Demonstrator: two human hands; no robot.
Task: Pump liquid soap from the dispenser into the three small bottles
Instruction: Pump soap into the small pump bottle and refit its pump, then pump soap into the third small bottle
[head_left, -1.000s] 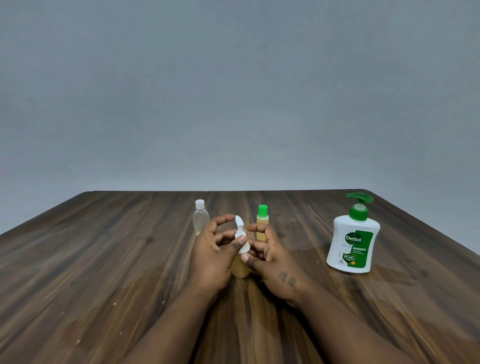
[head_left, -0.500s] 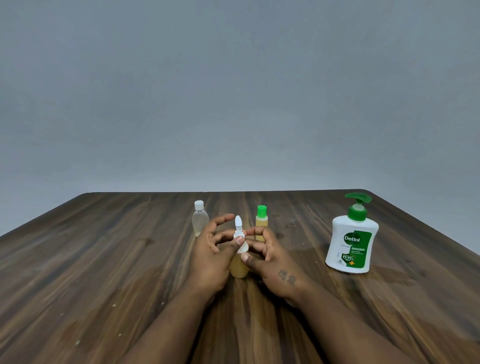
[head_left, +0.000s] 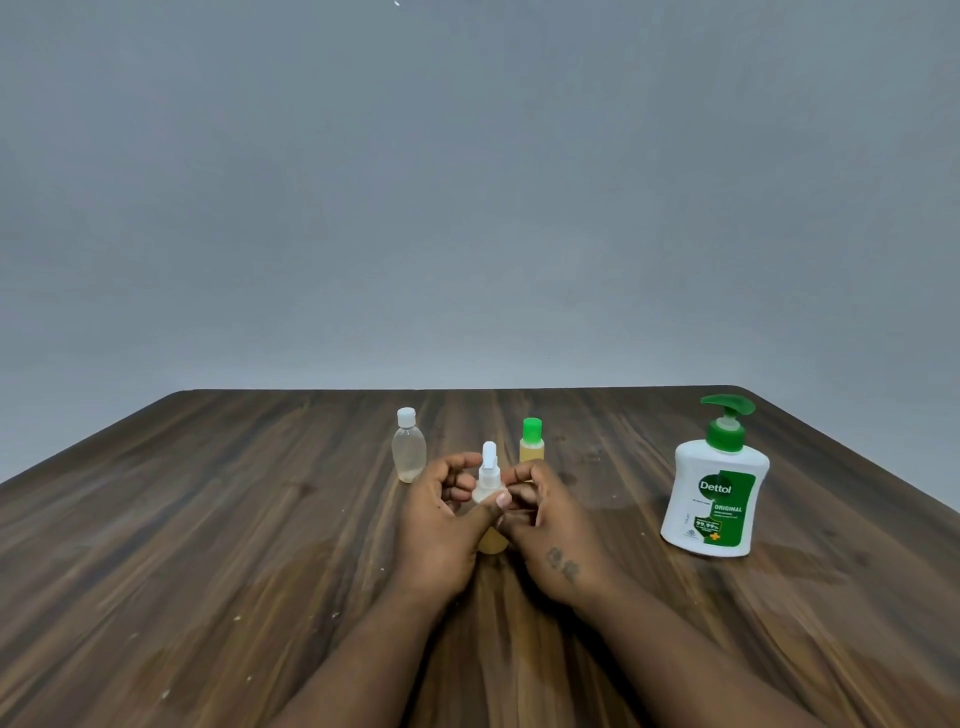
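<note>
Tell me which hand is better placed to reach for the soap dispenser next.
Right, probably. The soap dispenser stands on that side, with nothing between it and the right hand. The left hand would have to cross over the white-capped bottle both hands hold, and could steady it instead.

Soft, even, dim-grey light, faint shadows under the forearms, wide-angle bowing at the edges.

Plain indoor tabletop setup; home or studio, can't tell which. Evidence: dark wood-grain table (head_left: 208, 519) with a rounded far corner, flat grey wall (head_left: 467, 182) behind it, household handwash dispenser (head_left: 714, 499) and small bottles (head_left: 409, 452) standing on top.
</note>
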